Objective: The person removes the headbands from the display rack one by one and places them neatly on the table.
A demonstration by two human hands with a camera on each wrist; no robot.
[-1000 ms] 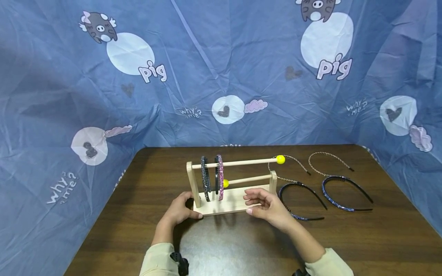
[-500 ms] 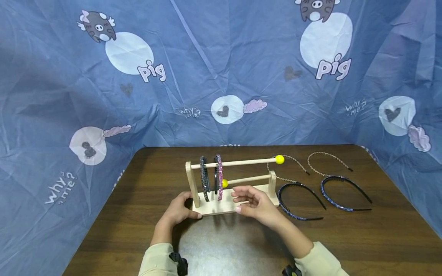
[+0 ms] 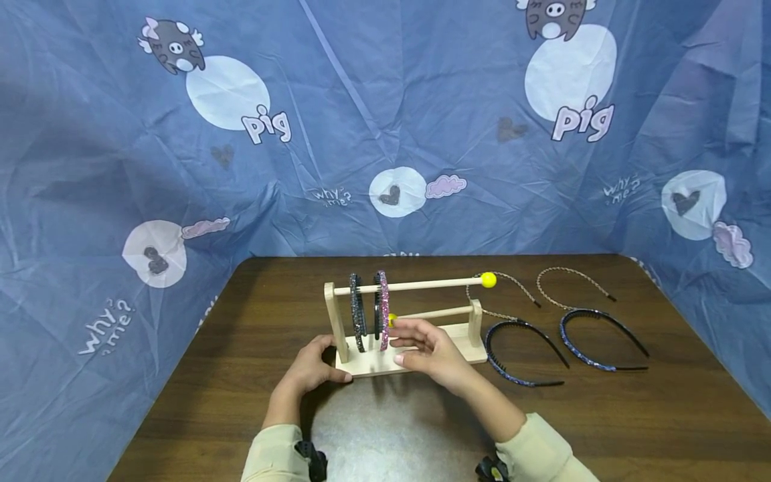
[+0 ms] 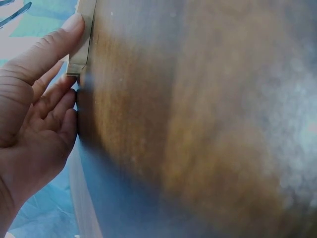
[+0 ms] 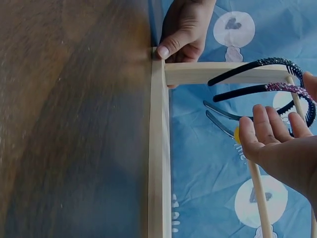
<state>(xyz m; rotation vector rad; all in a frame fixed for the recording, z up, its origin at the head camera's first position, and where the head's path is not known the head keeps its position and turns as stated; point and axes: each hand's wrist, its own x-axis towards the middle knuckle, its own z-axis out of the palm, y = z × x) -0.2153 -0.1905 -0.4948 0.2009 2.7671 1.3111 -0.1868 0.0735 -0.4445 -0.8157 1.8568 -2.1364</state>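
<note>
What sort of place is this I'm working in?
Most likely a small staged tabletop spot indoors, perhaps set up for filming. A blue cloth printed with pigs and hearts hangs around a dark wood-grain table, which carries a wooden headband rack.

Look at the blue cloth (image 3: 337, 87) in front of you: it says "pig" in two spots, both up high. You can read "why me?" on it three times, lower down. By the table's (image 3: 602, 415) far edge, more letters are cut off.
</note>
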